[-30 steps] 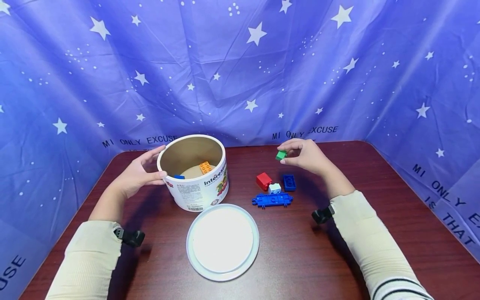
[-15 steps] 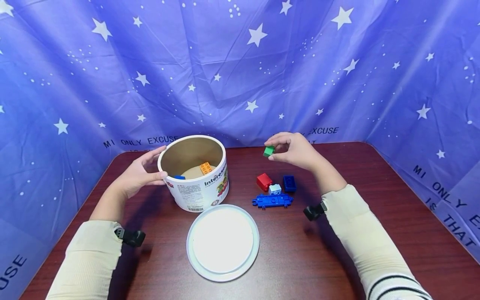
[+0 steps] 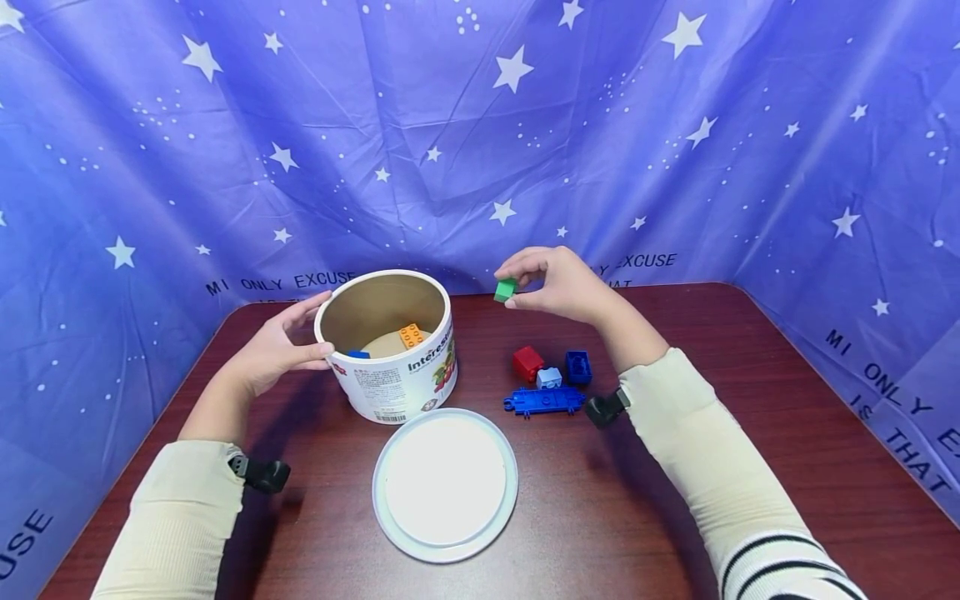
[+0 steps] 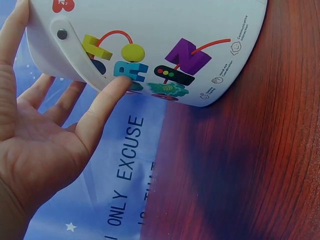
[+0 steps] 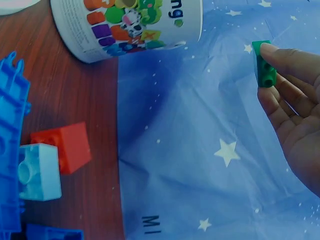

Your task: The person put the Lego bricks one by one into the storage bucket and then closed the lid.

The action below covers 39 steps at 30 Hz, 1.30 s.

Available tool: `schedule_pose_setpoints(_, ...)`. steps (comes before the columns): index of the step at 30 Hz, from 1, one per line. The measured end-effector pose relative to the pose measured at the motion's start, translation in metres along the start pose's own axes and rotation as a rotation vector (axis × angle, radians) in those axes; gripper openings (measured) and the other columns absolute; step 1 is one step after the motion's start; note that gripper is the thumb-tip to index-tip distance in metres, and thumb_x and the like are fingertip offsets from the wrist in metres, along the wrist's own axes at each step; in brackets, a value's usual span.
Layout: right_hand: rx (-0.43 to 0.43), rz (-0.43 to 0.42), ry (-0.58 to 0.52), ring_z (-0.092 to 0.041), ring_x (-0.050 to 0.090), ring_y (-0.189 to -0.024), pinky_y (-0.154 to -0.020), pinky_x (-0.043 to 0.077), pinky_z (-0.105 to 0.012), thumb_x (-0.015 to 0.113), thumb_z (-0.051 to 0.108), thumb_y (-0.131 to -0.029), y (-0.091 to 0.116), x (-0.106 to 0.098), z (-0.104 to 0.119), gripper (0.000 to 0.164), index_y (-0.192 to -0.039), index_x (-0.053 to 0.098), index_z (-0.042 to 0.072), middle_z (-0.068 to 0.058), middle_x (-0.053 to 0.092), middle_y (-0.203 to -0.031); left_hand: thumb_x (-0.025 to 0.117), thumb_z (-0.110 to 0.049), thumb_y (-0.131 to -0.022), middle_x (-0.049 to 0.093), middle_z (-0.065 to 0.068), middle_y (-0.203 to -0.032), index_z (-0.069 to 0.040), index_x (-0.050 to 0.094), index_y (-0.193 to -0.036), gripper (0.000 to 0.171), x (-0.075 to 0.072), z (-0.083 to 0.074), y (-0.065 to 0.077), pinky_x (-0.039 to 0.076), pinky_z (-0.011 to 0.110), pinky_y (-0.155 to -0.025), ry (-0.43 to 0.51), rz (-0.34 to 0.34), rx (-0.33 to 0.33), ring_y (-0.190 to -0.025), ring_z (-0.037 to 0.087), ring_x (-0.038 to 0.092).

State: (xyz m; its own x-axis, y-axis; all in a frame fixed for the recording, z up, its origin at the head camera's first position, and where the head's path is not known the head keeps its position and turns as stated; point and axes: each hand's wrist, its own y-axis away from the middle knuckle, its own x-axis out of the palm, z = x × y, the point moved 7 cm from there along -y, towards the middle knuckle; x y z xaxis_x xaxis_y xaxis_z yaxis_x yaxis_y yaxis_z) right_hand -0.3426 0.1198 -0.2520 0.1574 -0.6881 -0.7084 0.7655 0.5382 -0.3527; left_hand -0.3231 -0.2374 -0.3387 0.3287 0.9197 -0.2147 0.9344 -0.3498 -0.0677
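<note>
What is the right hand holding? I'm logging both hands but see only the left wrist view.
Observer: The right hand pinches a green block between thumb and fingers.
Operator: And inside the bucket?
Observer: An orange block and something blue, partly hidden by the near rim.
Operator: Anything on the person's side of it?
Observer: A round white lid, lying on the table.

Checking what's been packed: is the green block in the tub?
No, the right hand holds the green block in the air, outside the tub.
</note>
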Motion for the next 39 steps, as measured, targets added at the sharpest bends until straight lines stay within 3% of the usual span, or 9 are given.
schedule_pose_setpoints(7, -0.007, 0.024, -0.017, -0.017, 0.065, -0.088, -0.085, 0.056, -0.032, 0.082, 0.006, -0.077, -0.016, 0.005, 0.017, 0.032, -0.108, 0.075, 0.006, -0.004, 0.068, -0.111, 0.067, 0.007, -0.085, 0.027, 0.028, -0.148, -0.006, 0.019, -0.156, 0.086, 0.001, -0.001, 0.0, 0.059, 0.044, -0.079, 0.012, 0.006, 0.005, -0.109, 0.023, 0.059)
schedule_pose_setpoints(12, 0.002, 0.052, -0.048, -0.019, 0.066, -0.088, -0.084, 0.057, -0.032, 0.082, 0.007, -0.077, -0.028, 0.013, 0.023, 0.032, -0.108, 0.075, 0.005, -0.004, 0.068, -0.111, 0.067, 0.007, -0.085, 0.026, 0.028, -0.149, -0.006, 0.019, -0.156, 0.086, 0.0, -0.001, 0.0, 0.058, 0.046, -0.08, 0.019, 0.007, 0.0, -0.108, 0.022, 0.06)
schedule_pose_setpoints(21, 0.023, 0.12, -0.112, -0.02, 0.067, -0.088, -0.082, 0.057, -0.027, 0.081, 0.003, -0.077, -0.053, 0.041, 0.025, 0.033, -0.109, 0.073, 0.001, -0.007, 0.068, -0.112, 0.069, 0.004, -0.086, 0.027, 0.027, -0.149, -0.008, 0.019, -0.156, 0.087, -0.001, 0.0, 0.0, 0.055, 0.053, -0.083, 0.009, 0.014, -0.01, -0.109, 0.023, 0.06)
schedule_pose_setpoints(30, 0.043, 0.188, -0.129, -0.021, 0.068, -0.093, -0.081, 0.057, -0.023, 0.079, 0.002, -0.079, -0.072, 0.069, 0.028, 0.035, -0.113, 0.072, 0.001, -0.007, 0.069, -0.111, 0.068, 0.005, -0.086, 0.028, 0.027, -0.148, -0.009, 0.02, -0.156, 0.086, -0.001, 0.001, 0.0, 0.056, 0.052, -0.082, 0.001, 0.013, -0.003, -0.106, 0.019, 0.061)
schedule_pose_setpoints(39, 0.0, 0.154, -0.142, -0.02, 0.063, -0.097, -0.085, 0.055, -0.022, 0.076, 0.005, -0.082, -0.084, 0.085, 0.033, 0.031, -0.113, 0.071, -0.001, -0.006, 0.07, -0.104, 0.068, 0.005, -0.086, 0.028, 0.028, -0.148, -0.008, 0.019, -0.156, 0.086, 0.0, 0.0, 0.0, 0.056, 0.051, -0.082, 0.003, 0.007, -0.004, -0.108, 0.02, 0.06)
